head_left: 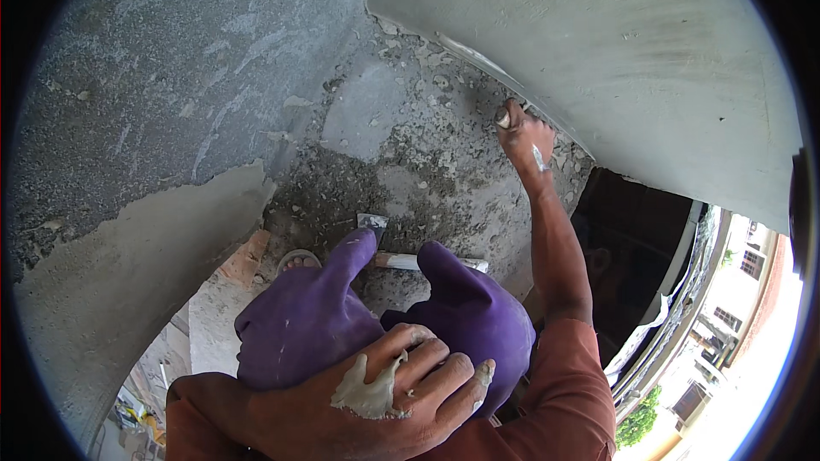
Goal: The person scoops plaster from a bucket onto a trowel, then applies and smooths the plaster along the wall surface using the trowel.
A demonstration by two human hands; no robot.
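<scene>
My left hand [406, 388], smeared with pale plaster, is curled over a floppy purple rubber object [299, 324] with raised lobes in the lower middle; its exact shape is unclear. My right hand [525, 132] reaches up and right, closed round a light-coloured tool handle [504, 119], against the rough floor beside the bottom edge of the smooth wall. The tool's working end is hidden. Below, a scraper blade [371, 224] and a pale stick-like piece [431, 264] show behind the purple object, partly covered by it.
A rough grey wall [162, 51] rises at left, a smooth plastered wall [641, 43] at right. The floor [393, 94] is flaky concrete. A sandalled foot [299, 261] stands low centre. A dark opening [628, 230] and an outside view of buildings [743, 290] lie at lower right.
</scene>
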